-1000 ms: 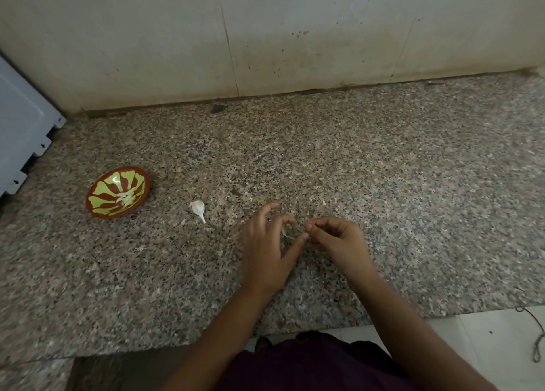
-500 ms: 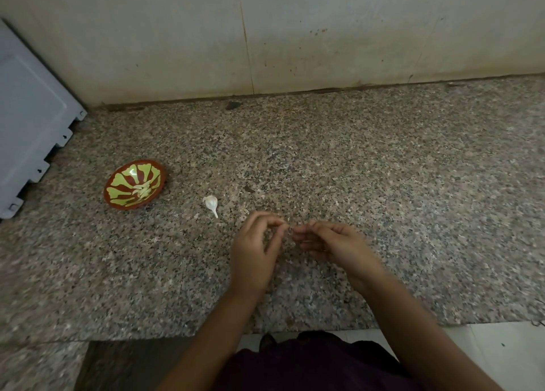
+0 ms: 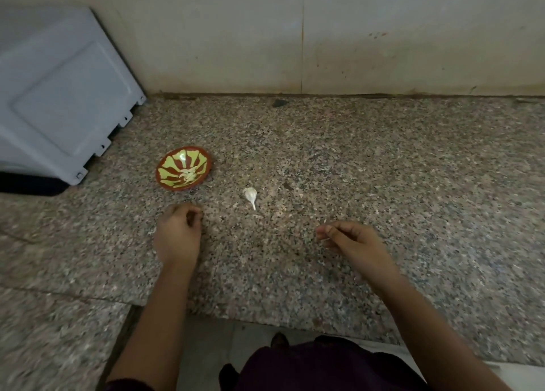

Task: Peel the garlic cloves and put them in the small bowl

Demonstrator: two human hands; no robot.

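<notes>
A speckled stone desk (image 3: 383,184) is seen from above, with a pale wall (image 3: 383,36) at 12 o'clock. The small bowl (image 3: 174,162), red-brown with yellow-green stripes, is set on the desk at about 10 o'clock from the middle. A few pale peeled cloves (image 3: 188,176) are seen lying inside it. One garlic clove (image 3: 250,193) with its white skin on is laid on the desk at 4 o'clock from the bowl. It is near the bowl but not touching, and its thin tail is pointed to 6 o'clock.

The left hand (image 3: 177,237) is held at 6 o'clock from the bowl, just apart from it. Its grip is narrow, with the fingers curled in to the thumb. What is inside it, if anything, cannot be told. The right hand (image 3: 356,244) is held well apart, at 3 o'clock from the left one. Its grip is narrow too: a thin pale scrap (image 3: 323,238), small and blurred, is pinched between the thumb and first finger.

A big grey-white box (image 3: 59,95) is set on the desk at 9 o'clock from the bowl. A small dark chip (image 3: 279,103) is seen by the wall at 12 o'clock.
</notes>
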